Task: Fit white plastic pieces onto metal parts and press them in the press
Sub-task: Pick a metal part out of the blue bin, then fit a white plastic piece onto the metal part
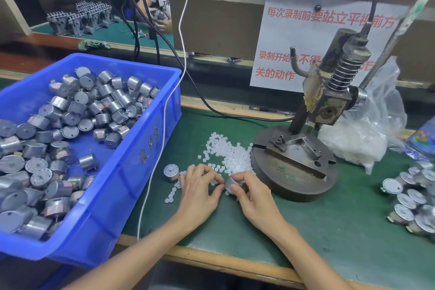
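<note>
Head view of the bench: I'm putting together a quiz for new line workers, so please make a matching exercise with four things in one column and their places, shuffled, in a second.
Things
1. blue bin
2. white plastic pieces
3. clear plastic bag
4. held metal part

Places
A. gripped by the right hand
B. just right of the press
C. far left of the view
D. loose on the green mat, against the press base

Pairs: 1-C, 2-D, 3-B, 4-A
</note>
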